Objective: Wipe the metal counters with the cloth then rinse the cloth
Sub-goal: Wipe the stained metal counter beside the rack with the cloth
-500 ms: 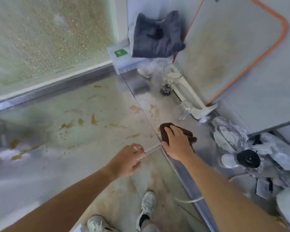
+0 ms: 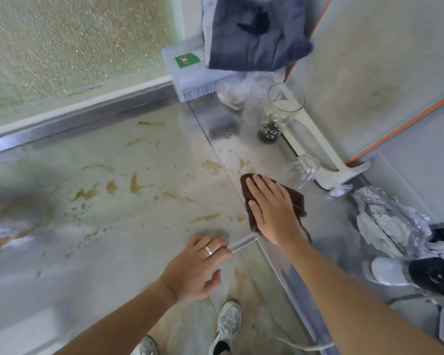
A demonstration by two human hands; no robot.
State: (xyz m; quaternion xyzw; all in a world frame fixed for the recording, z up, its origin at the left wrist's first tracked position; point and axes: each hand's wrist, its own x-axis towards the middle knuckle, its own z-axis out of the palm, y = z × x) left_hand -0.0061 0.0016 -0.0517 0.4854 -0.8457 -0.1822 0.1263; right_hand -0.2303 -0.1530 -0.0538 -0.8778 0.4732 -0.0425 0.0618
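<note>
Steel worktop (image 2: 92, 226) all round this corner, two sheets meeting at a seam, and it's filthy: brown dried splashes (image 2: 133, 183) spread across the left sheet and up toward the frosted window (image 2: 62, 42) at the far edge. Now the right hand (image 2: 272, 208) has gone flat, fingers straight and together, pressing the brown cloth (image 2: 251, 219) down right beside the seam, where a moment ago the fingers were bunched over it nearer the front edge. So that's a stroke pushing away toward the far edge, I'd say, and the wiping has barely started, with rinsing a long way off. The left hand (image 2: 198, 267) rests on the front corner of the left sheet, fingers loosely spread, holding nothing. Just beyond the cloth stands a tall glass (image 2: 280, 114) and a tipped one (image 2: 299, 170), close enough to knock. Crumpled foil (image 2: 387, 221) sits toward the right edge.
</note>
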